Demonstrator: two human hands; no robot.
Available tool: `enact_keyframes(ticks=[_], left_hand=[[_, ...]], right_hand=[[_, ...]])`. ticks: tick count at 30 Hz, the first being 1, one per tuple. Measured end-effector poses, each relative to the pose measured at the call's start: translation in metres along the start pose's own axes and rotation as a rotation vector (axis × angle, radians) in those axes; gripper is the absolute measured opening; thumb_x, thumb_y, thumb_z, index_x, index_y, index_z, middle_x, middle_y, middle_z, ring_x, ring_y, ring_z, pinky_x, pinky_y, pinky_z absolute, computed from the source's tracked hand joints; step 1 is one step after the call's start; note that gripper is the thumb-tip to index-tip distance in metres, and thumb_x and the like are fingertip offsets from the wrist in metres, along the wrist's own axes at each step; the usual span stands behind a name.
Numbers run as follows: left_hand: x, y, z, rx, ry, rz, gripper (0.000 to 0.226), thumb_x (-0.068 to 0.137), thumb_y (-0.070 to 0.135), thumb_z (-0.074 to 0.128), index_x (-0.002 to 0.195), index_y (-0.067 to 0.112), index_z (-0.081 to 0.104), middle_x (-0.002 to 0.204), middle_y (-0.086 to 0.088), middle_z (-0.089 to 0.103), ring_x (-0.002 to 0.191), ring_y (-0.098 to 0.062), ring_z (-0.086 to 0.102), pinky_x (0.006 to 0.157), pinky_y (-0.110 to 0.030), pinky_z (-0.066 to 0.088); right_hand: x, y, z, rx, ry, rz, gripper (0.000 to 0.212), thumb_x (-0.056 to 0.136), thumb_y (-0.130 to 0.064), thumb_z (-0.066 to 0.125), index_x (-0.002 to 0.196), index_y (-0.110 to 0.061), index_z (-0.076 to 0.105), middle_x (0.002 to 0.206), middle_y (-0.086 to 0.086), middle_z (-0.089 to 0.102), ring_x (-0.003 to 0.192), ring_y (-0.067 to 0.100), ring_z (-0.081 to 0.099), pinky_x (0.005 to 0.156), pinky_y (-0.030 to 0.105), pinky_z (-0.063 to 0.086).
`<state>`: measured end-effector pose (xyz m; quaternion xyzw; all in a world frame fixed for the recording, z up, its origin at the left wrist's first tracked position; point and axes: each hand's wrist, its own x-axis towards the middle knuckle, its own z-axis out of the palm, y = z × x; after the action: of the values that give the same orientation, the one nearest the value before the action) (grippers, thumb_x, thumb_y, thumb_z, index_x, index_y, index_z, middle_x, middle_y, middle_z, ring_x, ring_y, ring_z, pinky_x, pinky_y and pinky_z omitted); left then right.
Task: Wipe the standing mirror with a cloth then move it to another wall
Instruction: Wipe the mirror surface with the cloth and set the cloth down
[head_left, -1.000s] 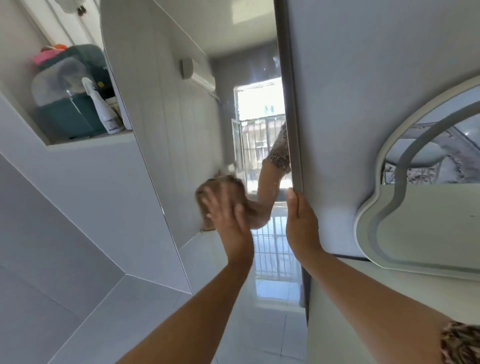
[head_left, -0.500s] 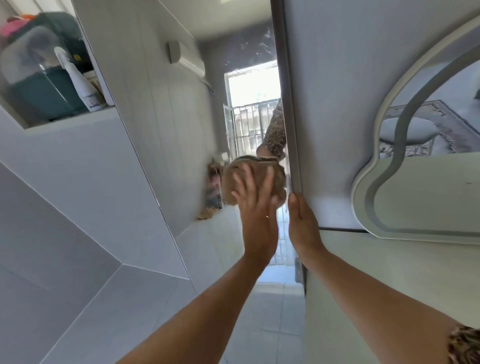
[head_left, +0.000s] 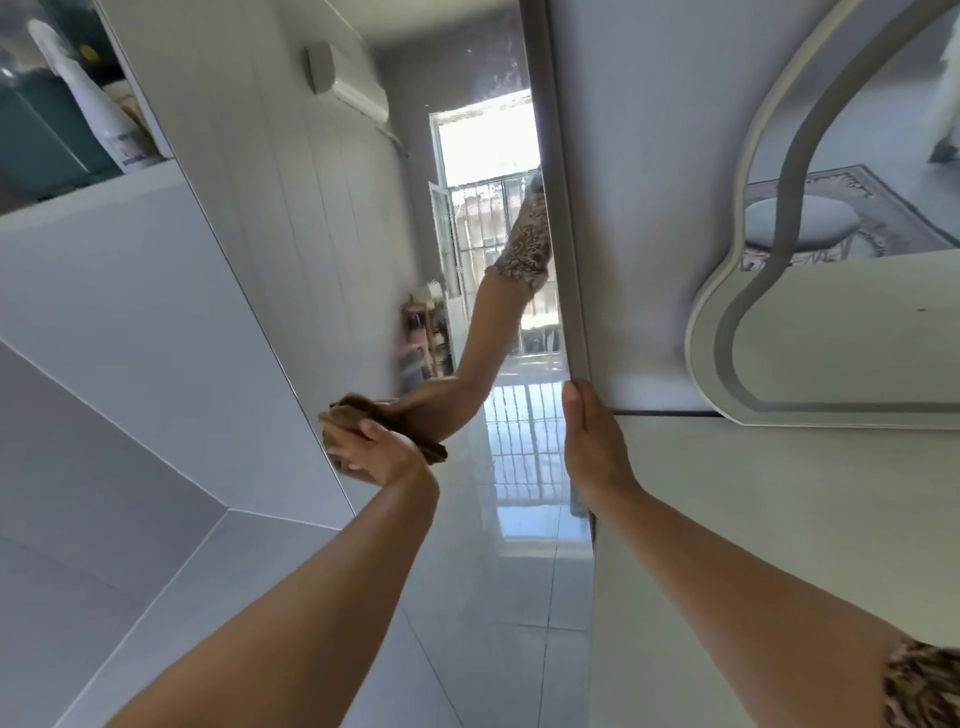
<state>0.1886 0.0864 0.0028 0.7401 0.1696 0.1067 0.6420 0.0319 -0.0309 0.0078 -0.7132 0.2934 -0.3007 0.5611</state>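
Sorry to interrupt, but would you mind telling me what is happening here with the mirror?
A person is wiping a tall standing mirror. The left hand presses a brown cloth flat against the glass near its left edge, while the right hand steadies the mirror by its grey frame on the right side. The mirror stands against the wall beside a curvy wall mirror; it has not been moved yet.

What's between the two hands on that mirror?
Only bare mirror glass, reflecting shiny floor, separates the left hand from the right hand, seen from the head camera.
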Motion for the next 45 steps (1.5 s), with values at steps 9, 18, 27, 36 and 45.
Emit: enact_keyframes(ticks=[9,18,27,36,45], left_hand=[[-0.08,-0.059,-0.002,0.36,-0.604,1.199,0.059,0.103,0.012,0.036,0.154,0.035,0.018,0.166,0.002,-0.008,0.152,-0.027,-0.015,0.121,-0.058,0.004],[-0.059,-0.044,0.004,0.577,-0.656,1.722,0.045,0.106,0.033,0.028,0.151,0.029,0.031,0.162,0.002,0.016,0.153,-0.03,0.002,0.122,-0.054,0.008],[0.043,-0.094,0.0,-0.094,0.063,0.274,0.047,0.098,0.024,0.037,0.136,0.001,0.051,0.142,-0.022,0.05,0.135,-0.038,0.045,0.115,-0.036,0.03],[-0.033,-0.072,0.005,-0.072,-0.122,0.563,0.05,0.103,0.018,0.041,0.152,0.011,0.032,0.163,-0.012,0.018,0.15,-0.019,0.01,0.121,-0.025,0.003],[-0.021,-0.163,0.008,-0.256,-0.068,-0.734,0.06,0.074,0.063,0.029,0.113,0.033,0.063,0.112,-0.005,0.07,0.092,-0.035,0.069,0.071,-0.053,0.051]], right_hand=[[0.001,0.009,0.004,0.055,0.06,-0.022,0.035,0.104,-0.03,0.03,0.112,-0.009,0.057,0.095,0.001,0.056,0.09,0.018,0.051,0.07,0.019,0.031],[0.003,0.029,0.015,0.273,0.09,0.069,0.036,0.103,-0.033,0.034,0.108,-0.013,0.064,0.102,0.008,0.069,0.098,0.023,0.065,0.089,0.033,0.05],[-0.016,0.074,0.019,0.201,0.002,0.162,0.045,0.101,-0.045,0.031,0.132,-0.023,0.054,0.128,-0.002,0.06,0.117,0.014,0.054,0.101,0.026,0.036],[-0.035,0.108,0.024,0.152,-0.011,0.252,0.045,0.094,-0.061,0.033,0.123,-0.037,0.057,0.108,-0.019,0.059,0.109,0.015,0.055,0.102,0.033,0.041],[-0.036,0.104,0.019,0.051,-0.047,0.218,0.05,0.102,-0.045,0.029,0.141,-0.02,0.047,0.144,0.0,0.05,0.135,0.019,0.042,0.107,0.023,0.026]])
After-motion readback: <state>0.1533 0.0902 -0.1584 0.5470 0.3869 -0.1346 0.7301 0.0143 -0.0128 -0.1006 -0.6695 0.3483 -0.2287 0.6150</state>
